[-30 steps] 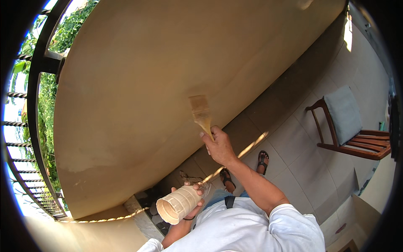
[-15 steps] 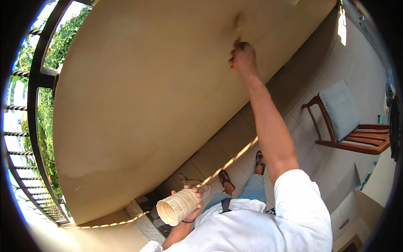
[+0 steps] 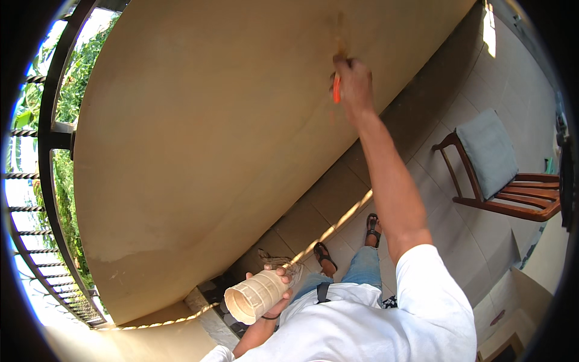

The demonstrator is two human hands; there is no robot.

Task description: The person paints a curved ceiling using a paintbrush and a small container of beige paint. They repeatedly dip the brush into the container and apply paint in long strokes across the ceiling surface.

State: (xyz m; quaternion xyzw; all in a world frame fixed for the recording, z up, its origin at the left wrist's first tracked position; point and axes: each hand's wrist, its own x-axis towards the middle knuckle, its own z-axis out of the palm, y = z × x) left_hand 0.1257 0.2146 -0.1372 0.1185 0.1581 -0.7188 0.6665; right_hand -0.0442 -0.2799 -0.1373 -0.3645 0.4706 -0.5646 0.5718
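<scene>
My right hand [image 3: 356,81] is closed round a paintbrush [image 3: 336,89] with an orange handle, my arm stretched out to the wall. The brush's head is smeared by motion against the tan wall [image 3: 205,139]. Darker, wet-looking marks show around it. Low on my left, my left hand [image 3: 280,283] grips a beige, ribbed, cylindrical container [image 3: 256,297] from its far side and from below. Its open mouth is tilted toward the left. I can see part of its inner wall, but not what lies at the bottom.
A twisted yellowish rope [image 3: 338,226] runs slantwise past my legs. A wooden chair [image 3: 525,196] with a grey-blue cushion stands on the tiled floor [image 3: 443,220] at right. Black metal railing [image 3: 51,133] and greenery border the wall at left. A crumpled cloth [image 3: 277,260] lies near my feet.
The paintbrush and my right hand have shifted slightly up the picture, and more of the orange handle shows. My left hand keeps the container in nearly the same place.
</scene>
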